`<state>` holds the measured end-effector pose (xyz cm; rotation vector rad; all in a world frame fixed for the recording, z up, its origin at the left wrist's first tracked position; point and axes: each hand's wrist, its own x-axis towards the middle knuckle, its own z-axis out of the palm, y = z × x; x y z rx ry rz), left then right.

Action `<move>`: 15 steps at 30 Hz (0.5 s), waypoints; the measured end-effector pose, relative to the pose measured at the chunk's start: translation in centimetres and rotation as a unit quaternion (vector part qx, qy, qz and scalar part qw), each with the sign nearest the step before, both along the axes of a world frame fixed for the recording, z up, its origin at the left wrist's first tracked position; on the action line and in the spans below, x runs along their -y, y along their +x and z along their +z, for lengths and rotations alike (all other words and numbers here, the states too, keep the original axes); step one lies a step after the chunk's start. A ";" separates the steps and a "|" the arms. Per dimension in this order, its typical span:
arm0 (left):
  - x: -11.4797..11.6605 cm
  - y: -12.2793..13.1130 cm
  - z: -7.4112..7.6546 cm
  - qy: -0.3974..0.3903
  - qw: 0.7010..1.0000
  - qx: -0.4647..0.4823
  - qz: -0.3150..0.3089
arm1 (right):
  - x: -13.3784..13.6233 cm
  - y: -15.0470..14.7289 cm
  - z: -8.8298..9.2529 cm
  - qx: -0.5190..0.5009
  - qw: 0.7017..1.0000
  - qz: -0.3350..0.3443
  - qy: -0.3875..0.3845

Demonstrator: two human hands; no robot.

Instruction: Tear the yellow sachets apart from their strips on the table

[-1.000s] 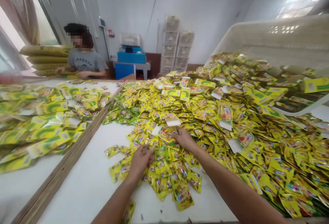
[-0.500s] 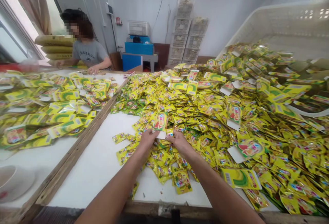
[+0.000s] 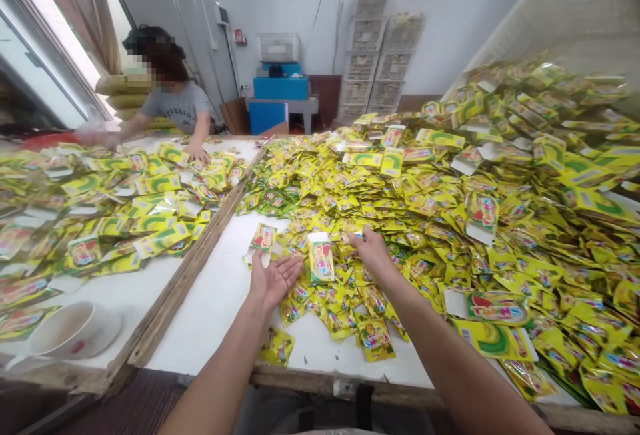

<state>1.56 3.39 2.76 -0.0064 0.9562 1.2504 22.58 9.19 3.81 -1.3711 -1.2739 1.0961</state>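
Palm up, my left hand is over the white tabletop at the left edge of the sachet heap, its fingers stretched out. A small yellow printed box with a white flap is at my left thumb; whether the thumb touches it I cannot tell. Between my hands another printed box lies on the sachets, white flap pointing away from me. My right hand is over the heap, fingers pinched on a small yellow sachet that is partly hidden. Loose yellow sachets lie nearer to me.
A large white crate tips boxes onto the heap at right. Along the left runs a wooden strip. Beyond it are more boxes, a cup on a saucer and a co-worker reaching over the table. Stacked baskets stand behind.
My left hand has moved left and turned palm up, its fingers opening; the box it held is now at the thumb. My right hand has moved right, away from it. The view has shifted.
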 end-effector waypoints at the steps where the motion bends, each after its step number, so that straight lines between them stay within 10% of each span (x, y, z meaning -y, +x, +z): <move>1: 0.0 0.1 -0.2 -0.001 1.000 -0.004 -0.003 | 0.3 0.2 -0.4 0.009 1.000 -0.001 -0.017; 15: -0.4 1.3 -0.3 0.000 0.993 -0.120 0.010 | 3.6 -3.8 -1.6 -0.096 0.991 0.064 -0.070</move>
